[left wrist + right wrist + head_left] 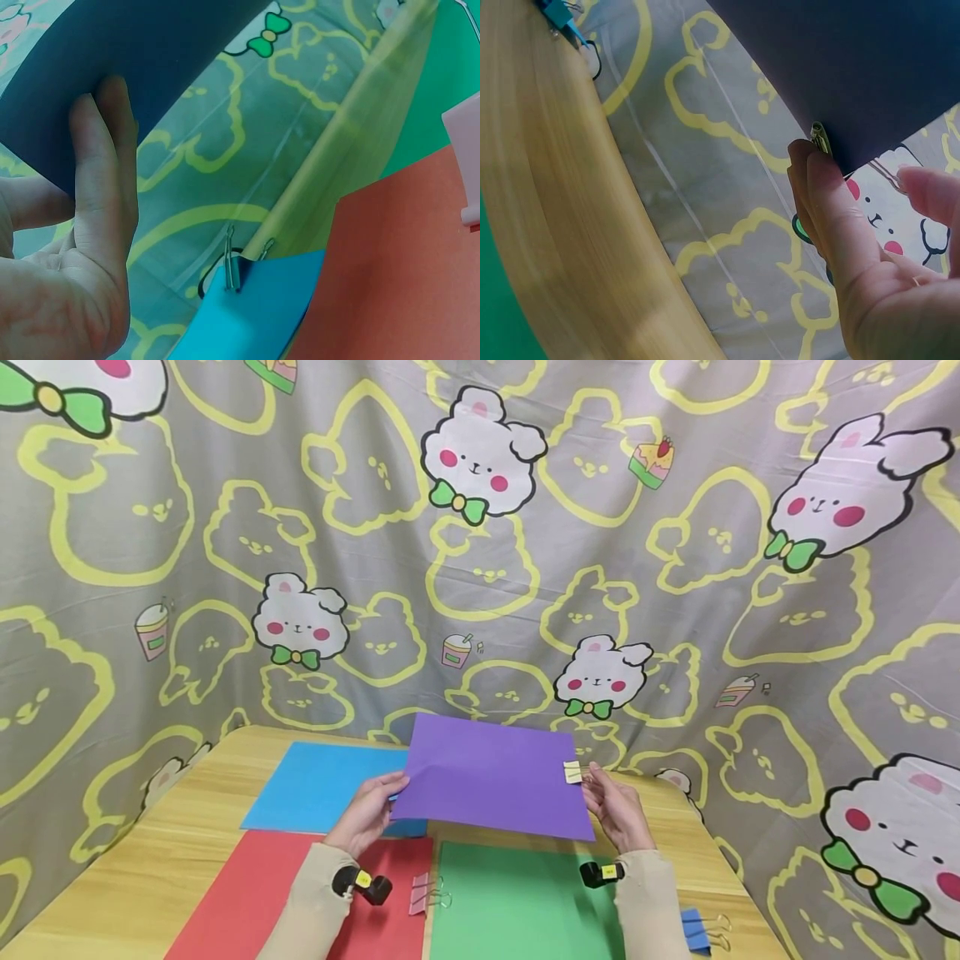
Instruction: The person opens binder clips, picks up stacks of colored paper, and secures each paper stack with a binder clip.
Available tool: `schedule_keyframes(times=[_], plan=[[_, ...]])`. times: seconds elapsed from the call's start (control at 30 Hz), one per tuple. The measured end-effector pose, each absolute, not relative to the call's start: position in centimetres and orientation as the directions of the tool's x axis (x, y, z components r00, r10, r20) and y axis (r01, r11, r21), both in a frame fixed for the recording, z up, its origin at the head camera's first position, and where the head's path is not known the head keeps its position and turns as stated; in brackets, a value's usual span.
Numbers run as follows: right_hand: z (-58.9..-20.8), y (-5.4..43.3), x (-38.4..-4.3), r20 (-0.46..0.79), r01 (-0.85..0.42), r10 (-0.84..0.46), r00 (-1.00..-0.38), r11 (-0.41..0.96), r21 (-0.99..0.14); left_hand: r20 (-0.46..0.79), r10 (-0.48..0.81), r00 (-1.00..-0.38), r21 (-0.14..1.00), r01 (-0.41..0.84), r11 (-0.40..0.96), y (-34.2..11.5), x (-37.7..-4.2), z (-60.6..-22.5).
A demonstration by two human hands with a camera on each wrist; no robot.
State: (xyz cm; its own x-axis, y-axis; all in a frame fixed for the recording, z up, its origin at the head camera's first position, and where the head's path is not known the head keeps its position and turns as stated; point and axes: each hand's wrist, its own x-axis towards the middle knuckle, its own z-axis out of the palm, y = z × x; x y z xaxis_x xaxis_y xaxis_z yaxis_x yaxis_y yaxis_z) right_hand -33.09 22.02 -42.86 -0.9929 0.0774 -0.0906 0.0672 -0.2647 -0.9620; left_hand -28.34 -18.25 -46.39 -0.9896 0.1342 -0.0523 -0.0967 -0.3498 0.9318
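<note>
Overall, the head view gives you four sheets: blue sheet point(307, 785), red sheet point(240, 885) and green sheet point(517, 902), both cut off nearest you, and purple sheet point(487, 777), raised over the table point(142, 852). Your left hand point(367, 812) pinches its left edge; your right hand point(621, 810), the yellow clip point(572, 772) on its right. The left wrist view crops one pink clip point(466, 157). In the right wrist view, your fingers partly hide the yellow clip.

No legible text, brand or number in any view. Left yellow label point(362, 877) on the left wrist camera point(381, 891): dark marks, too small to read. Right yellow label point(608, 872) on the right wrist camera point(591, 874): same. Printed cup point(152, 632) on curtain point(405, 568): green patch, unreadable.
</note>
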Motion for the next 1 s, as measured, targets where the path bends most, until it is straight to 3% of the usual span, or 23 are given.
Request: schedule_keyframes(times=[1.0], plan=[[-42.25, 22.09, -32.8, -0.113, 0.095, 0.045, -0.993, -0.298, -0.95, -0.054, 0.139, -0.989, 0.932, -0.1, -0.349, -18.36, -28.56, -46.48]])
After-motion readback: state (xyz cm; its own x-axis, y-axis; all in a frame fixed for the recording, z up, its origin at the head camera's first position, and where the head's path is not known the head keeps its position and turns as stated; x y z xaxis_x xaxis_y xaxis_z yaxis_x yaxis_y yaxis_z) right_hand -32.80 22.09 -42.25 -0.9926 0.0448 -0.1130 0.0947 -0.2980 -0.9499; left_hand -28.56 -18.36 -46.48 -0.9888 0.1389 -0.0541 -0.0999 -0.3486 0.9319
